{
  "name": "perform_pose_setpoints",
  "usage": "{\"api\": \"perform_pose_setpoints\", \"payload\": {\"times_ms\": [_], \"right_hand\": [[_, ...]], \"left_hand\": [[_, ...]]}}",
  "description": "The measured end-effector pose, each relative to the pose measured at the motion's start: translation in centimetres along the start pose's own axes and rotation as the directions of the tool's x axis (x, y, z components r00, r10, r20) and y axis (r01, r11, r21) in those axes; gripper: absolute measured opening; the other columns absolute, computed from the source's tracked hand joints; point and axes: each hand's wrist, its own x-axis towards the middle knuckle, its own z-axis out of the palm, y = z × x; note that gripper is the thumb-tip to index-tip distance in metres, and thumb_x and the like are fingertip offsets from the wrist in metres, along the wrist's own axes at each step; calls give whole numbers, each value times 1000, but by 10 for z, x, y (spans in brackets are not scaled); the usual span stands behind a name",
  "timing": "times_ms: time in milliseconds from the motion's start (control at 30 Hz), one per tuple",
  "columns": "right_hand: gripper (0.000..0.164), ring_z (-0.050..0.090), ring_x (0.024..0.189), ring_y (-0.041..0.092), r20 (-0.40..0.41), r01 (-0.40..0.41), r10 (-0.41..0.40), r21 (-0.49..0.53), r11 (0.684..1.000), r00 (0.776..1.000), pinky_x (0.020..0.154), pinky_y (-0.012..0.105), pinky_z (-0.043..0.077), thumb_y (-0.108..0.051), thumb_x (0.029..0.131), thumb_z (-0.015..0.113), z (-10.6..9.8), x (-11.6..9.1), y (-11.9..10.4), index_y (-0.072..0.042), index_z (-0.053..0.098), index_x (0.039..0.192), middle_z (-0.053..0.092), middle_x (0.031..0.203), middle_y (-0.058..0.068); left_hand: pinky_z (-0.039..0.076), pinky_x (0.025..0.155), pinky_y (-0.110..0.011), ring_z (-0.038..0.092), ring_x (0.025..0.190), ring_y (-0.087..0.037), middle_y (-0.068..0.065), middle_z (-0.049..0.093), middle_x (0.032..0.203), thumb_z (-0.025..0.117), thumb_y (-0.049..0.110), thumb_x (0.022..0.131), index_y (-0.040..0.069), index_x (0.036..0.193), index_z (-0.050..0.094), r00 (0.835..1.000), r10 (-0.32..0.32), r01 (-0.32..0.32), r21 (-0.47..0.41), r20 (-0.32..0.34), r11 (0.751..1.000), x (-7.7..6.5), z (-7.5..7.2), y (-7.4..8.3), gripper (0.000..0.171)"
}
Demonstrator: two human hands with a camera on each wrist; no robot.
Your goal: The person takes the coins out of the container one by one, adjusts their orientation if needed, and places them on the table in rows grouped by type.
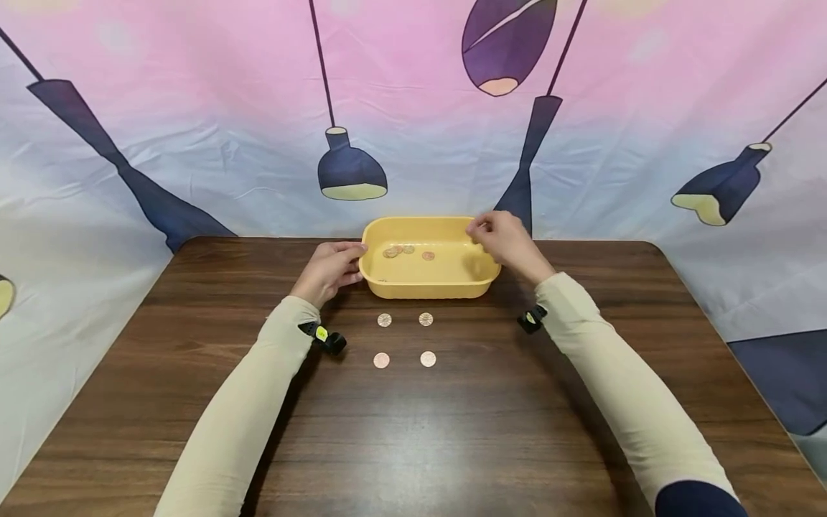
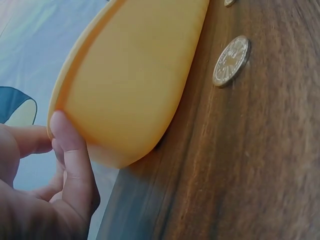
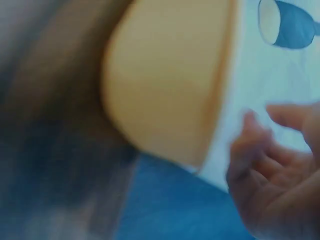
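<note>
A yellow plastic tray (image 1: 426, 290) stands at the back of the table, with several coins (image 1: 428, 255) lying on its bottom, mostly towards the left. My left hand (image 1: 329, 269) pinches the tray's left rim; in the left wrist view the thumb (image 2: 70, 135) presses the near side of that rim. My right hand (image 1: 507, 240) is raised over the tray's right end. Its fingers are loosely bent, and a small gap shows between fingertips in the blurred right wrist view, with no coin visible there. In front of the tray, more coins (image 1: 425, 319) lie flat in two rows.
The brown wooden table (image 1: 413, 431) ends just behind the tray, where a printed cloth (image 1: 258, 165) hangs. Black wrist cameras are strapped to the left wrist (image 1: 323, 337) and right wrist (image 1: 533, 318), close above the tabletop.
</note>
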Motion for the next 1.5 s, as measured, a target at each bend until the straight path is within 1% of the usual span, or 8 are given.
{"api": "perform_pose_setpoints", "payload": {"times_ms": [133,233,467,633,767,1000,1267,1500], "right_hand": [[30,67,93,42,195,0,3,-17,1000,981,63,36,60,-20,110,56,12,19,-21,1,71,124,70,116,24],[27,68,90,37,256,5,7,-47,999,967,69,41,62,-17,109,56,28,30,-26,1,69,124,69,120,23],[23,50,47,11,269,-31,34,-16,999,963,53,26,49,-7,103,68,59,44,-15,7,65,121,70,90,15],[20,44,44,8,229,-33,35,-13,999,973,51,24,43,-10,100,75,69,49,-7,6,67,110,61,78,8],[22,47,50,9,212,-28,41,-65,997,976,56,25,46,-14,99,76,73,52,-5,4,67,111,65,91,10],[18,60,90,24,206,82,-33,-237,968,978,90,38,53,-15,103,71,78,53,-6,2,71,106,72,109,16],[16,65,100,31,306,239,-126,-365,900,944,97,42,53,-10,107,59,77,55,-7,3,68,104,70,106,17],[7,60,96,28,302,200,-104,-309,930,948,94,42,52,-6,104,63,76,50,-10,0,63,107,67,105,14]], "left_hand": [[56,61,-15,63,75,-9,-10,58,113,62,20,107,-3,147,54,1000,-13,13,-12,-11,1000,-1,-5,-2,47],[57,62,-15,63,74,-8,-8,58,111,62,20,107,-3,148,54,1000,-21,21,-10,-10,1000,-1,-7,-3,48],[57,63,-15,63,75,-9,-9,57,111,61,20,108,-5,147,54,1000,-3,3,23,2,1000,0,-1,0,47],[56,62,-14,65,77,-9,-12,57,114,60,19,108,-7,146,54,1000,12,-12,31,10,999,0,2,0,46],[56,63,-14,65,77,-9,-13,58,114,59,19,109,-7,145,54,1000,18,-18,36,10,999,0,2,1,46],[56,63,-14,64,77,-9,-13,58,117,58,20,109,-6,146,55,1000,12,-13,49,5,999,0,3,2,45],[57,63,-15,66,82,-11,-15,60,121,58,21,110,-3,145,56,1000,6,-6,59,-4,998,-3,5,4,43],[57,64,-14,66,82,-11,-15,58,121,58,20,110,-5,145,55,1000,10,-9,43,-8,999,-3,3,1,44]]}}
